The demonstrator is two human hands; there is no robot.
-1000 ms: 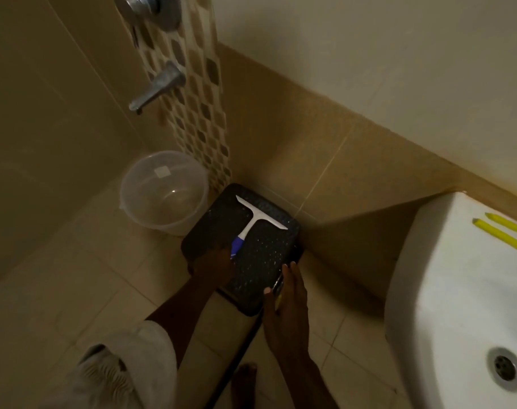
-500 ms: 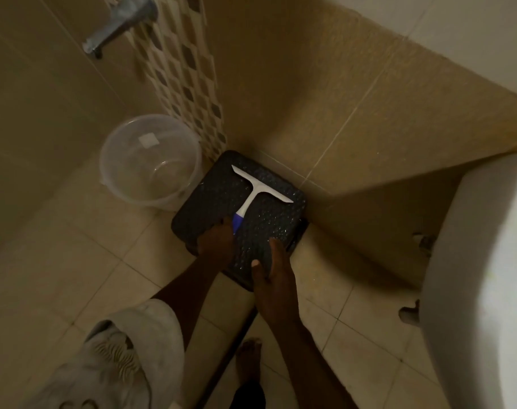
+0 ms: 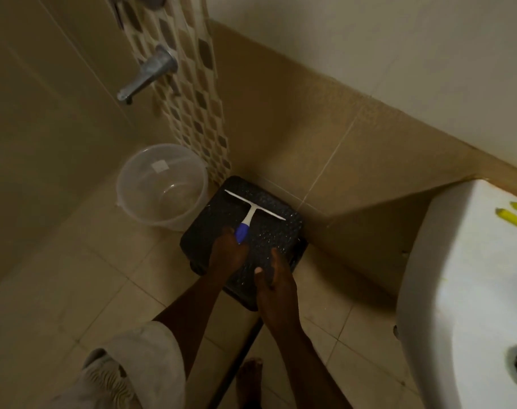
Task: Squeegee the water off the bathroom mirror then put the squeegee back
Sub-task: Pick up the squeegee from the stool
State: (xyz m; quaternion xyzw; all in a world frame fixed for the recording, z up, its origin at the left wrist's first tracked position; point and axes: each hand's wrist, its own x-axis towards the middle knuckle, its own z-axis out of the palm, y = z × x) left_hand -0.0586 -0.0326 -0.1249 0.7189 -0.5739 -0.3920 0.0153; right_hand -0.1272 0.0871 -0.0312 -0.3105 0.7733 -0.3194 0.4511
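Tiled bathroom corner, dim light; dark stool (image 3: 269, 237) on the floor between a clear bucket (image 3: 163, 187) and a white sink (image 3: 458, 290). Squeegee (image 3: 251, 209) flat on the stool top, white blade toward the wall, blue handle end under the left hand (image 3: 227, 253), fingers curled around it. Right hand (image 3: 276, 280) just beside, fingers relaxed, resting on the stool's near edge.

The squeegee (image 3: 253, 212) lies on the stool (image 3: 269, 231) in the far corner; the bucket (image 3: 163, 187) stands just left, the sink (image 3: 464, 290) at right.
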